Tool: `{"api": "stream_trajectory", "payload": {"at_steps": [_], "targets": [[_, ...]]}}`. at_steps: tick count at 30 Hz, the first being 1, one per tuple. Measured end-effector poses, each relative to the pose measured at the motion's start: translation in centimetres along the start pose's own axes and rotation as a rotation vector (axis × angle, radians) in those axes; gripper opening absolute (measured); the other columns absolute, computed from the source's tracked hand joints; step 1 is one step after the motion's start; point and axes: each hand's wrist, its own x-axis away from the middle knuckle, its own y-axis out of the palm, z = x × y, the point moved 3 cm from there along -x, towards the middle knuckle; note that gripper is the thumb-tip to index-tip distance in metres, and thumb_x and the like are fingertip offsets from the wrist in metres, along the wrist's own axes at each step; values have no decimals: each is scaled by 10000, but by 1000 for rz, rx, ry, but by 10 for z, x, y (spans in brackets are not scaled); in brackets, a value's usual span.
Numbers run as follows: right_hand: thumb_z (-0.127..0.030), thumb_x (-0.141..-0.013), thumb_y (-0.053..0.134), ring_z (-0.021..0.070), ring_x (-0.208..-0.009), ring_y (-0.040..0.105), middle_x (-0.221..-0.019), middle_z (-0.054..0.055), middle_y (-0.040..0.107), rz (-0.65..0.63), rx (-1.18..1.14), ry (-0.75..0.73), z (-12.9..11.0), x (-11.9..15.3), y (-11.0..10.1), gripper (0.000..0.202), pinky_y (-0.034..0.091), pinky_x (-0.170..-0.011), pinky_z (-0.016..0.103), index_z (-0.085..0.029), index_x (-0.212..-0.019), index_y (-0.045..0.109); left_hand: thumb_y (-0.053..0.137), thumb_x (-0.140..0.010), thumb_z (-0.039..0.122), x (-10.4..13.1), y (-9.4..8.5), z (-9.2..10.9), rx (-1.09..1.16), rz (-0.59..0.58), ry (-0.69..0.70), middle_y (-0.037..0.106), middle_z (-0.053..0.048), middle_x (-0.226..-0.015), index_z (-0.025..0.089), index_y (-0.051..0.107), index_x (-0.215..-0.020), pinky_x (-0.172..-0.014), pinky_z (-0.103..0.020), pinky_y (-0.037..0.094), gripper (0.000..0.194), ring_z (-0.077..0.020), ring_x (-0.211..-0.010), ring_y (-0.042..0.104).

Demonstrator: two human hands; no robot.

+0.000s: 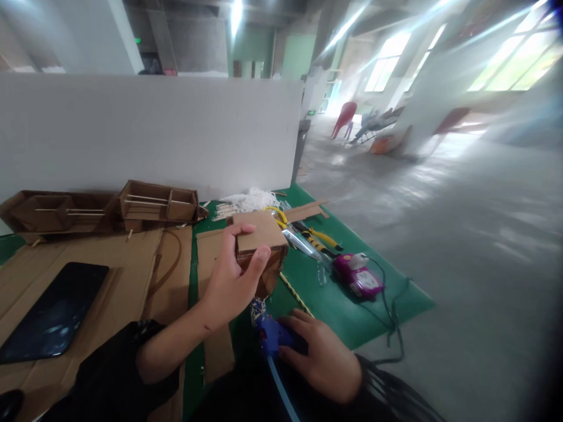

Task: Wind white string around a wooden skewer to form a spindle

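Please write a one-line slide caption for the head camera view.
Left hand lifts a cardboard box; right hand grips a blue glue gun.

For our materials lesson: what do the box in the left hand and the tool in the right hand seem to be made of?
Box: brown cardboard, matte, judging by its flat tan face and raw edges. Tool: probably blue moulded plastic, smooth with a slight sheen; the right hand covers much of it. The left hand holds the box.
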Motion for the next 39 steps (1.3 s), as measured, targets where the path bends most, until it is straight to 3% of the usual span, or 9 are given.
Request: {"api": "stream_trajectory", "payload": {"at_steps": [39], "targets": [[-282, -832, 619, 219, -935, 613, -1028, 79, 633, -2, -14, -16, 1, -2, 1, 333, 457, -842, 329, -182, -1147, 649, 560, -909, 388, 0, -1, 1, 7, 8, -8, 552, -68, -1142, 242, 455, -1190, -771, -264, 503, 333, -164, -906, 619]]}}
